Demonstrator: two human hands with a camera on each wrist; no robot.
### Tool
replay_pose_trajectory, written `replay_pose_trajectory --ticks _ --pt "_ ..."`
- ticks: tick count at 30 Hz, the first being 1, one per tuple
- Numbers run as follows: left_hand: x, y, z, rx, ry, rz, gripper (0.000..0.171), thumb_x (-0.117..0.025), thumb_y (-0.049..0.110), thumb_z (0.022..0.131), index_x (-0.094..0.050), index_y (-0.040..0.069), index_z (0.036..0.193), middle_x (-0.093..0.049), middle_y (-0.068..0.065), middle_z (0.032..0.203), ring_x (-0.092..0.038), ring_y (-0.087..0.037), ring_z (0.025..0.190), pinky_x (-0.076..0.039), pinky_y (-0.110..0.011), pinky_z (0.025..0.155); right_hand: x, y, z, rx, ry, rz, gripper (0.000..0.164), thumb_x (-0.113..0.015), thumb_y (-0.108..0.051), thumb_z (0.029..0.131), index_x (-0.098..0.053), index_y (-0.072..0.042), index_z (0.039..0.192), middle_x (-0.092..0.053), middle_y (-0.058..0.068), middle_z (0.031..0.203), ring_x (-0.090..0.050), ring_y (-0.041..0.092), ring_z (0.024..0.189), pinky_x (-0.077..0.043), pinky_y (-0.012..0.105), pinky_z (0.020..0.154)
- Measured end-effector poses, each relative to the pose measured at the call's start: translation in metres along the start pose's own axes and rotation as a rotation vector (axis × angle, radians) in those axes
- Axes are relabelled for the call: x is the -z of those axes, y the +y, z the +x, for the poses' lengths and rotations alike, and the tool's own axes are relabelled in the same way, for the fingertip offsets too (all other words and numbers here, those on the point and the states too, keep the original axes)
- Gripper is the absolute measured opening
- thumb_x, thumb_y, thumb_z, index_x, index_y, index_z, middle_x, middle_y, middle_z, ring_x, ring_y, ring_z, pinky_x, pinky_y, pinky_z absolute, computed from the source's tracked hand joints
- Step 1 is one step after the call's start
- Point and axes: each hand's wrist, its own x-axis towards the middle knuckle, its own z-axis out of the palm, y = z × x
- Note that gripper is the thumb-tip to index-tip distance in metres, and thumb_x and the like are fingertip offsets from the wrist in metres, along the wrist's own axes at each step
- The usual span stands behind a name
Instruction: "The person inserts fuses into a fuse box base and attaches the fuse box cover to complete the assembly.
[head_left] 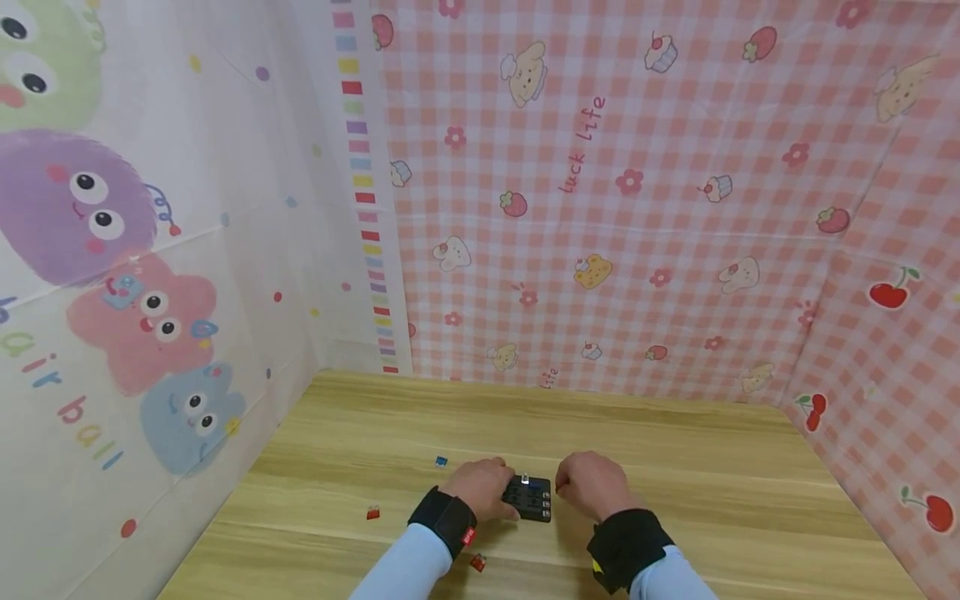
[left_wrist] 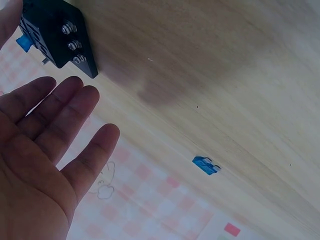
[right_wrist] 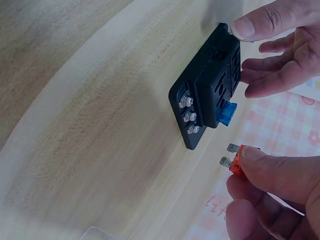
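A black fuse block (head_left: 531, 500) with metal terminal screws lies on the table between the hands. A blue blade fuse (right_wrist: 227, 114) stands in its top face. My left hand (head_left: 480, 490) is at the block's left end; its thumb (right_wrist: 245, 28) touches the edge there, and its other fingers are nearly straight and spread. Just right of the block, my right hand (head_left: 596, 485) pinches a red-orange blade fuse (right_wrist: 237, 162) between thumb and forefinger. The fuse's two metal prongs point toward the block, apart from it.
A loose blue blade fuse (head_left: 441, 461) lies beyond the left hand. One red fuse (head_left: 372, 513) is to the left, another red fuse (head_left: 478, 562) near the left wrist. Printed cloths stand behind and at both sides of the wooden table (head_left: 720, 483).
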Motion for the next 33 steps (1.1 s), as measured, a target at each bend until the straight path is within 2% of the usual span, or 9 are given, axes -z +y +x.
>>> replay_pose_trajectory --ticks 4,10,22,33 --pt "0.001 0.002 -0.001 -0.006 0.005 -0.027 0.050 -0.085 0.043 0.076 -0.071 0.012 0.112 -0.062 0.004 0.091 -0.055 -0.008 0.075 -0.048 -0.028 0.075 -0.002 0.000 0.001 0.021 0.012 -0.001 0.010 -0.078 -0.008 0.082 -0.074 -0.015 0.078 -0.062 -0.006 0.075 -0.051 0.014 0.070 -0.048 0.035 0.069" --pt "-0.003 0.002 0.000 -0.007 0.001 -0.032 0.049 -0.085 0.043 0.076 -0.071 0.012 0.112 -0.061 0.004 0.090 -0.055 -0.009 0.075 -0.048 -0.029 0.076 -0.002 0.000 0.002 0.007 -0.009 0.034 0.010 -0.078 -0.007 0.083 -0.074 -0.016 0.080 -0.062 -0.006 0.076 -0.050 0.014 0.069 -0.046 0.034 0.068" --pt "-0.010 0.001 0.003 -0.014 0.001 0.021 0.051 -0.083 0.046 0.076 -0.071 0.012 0.112 -0.062 0.003 0.091 -0.056 -0.009 0.077 -0.049 -0.028 0.078 0.000 -0.003 0.003 0.021 0.011 0.005 0.008 -0.079 -0.008 0.082 -0.075 -0.015 0.080 -0.062 -0.006 0.075 -0.050 0.015 0.069 -0.046 0.034 0.068" --pt "-0.015 0.002 0.006 -0.020 0.038 0.066 0.043 -0.083 0.043 0.077 -0.073 0.012 0.105 -0.061 0.004 0.087 -0.054 -0.009 0.072 -0.048 -0.029 0.072 -0.004 -0.005 0.007 0.010 -0.004 0.025 0.004 -0.080 -0.011 0.082 -0.076 -0.011 0.082 -0.062 -0.005 0.077 -0.051 0.017 0.071 -0.048 0.035 0.071"
